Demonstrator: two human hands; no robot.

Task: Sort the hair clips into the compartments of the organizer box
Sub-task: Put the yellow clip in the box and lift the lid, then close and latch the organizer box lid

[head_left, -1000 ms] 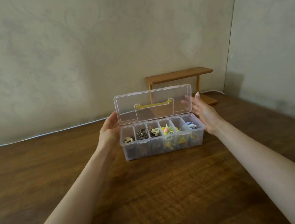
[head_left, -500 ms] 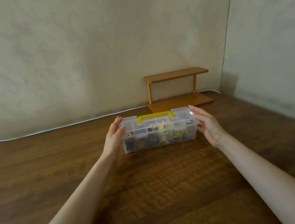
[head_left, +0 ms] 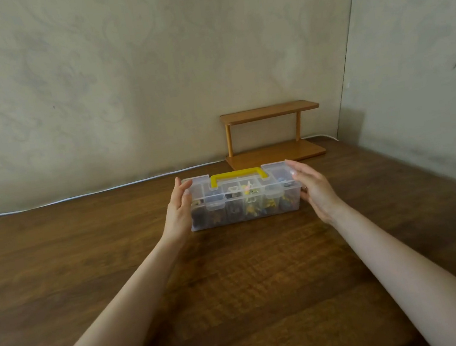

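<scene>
Two hands, one box, that's basically the whole scene. The organizer box (head_left: pixel 243 200) sits on the wooden table (head_left: pixel 235 274) with its long axis running side to side across the person's view, so each short end faces one hand. The left hand (head_left: pixel 177 209) is flat against the box's left end, fingers pretty straight, thumb resting on the lid (head_left: pixel 271 168) corner. The right hand (head_left: pixel 315 189) mirrors it at the right end, fingers straight and relaxed, not wrapped around anything. Can't tell if it's actually touching or just beside the wall. Neither hand is nearer, it's an even squeeze from both ends.

The lid is down and the yellow handle (head_left: pixel 238 175) lies flat on top. Through the clear plastic you can see the hair clips (head_left: pixel 248 192) split along the row of compartments: dark ones toward the left end, pale ones mid-box, yellow ones right of the middle, something bluish at the right end. Too blurry for more.

I'd say sorting is done. Whether the front latches (head_left: pixel 216 206) are snapped, no idea. A small wooden shelf (head_left: pixel 272 131) stands behind the box.
</scene>
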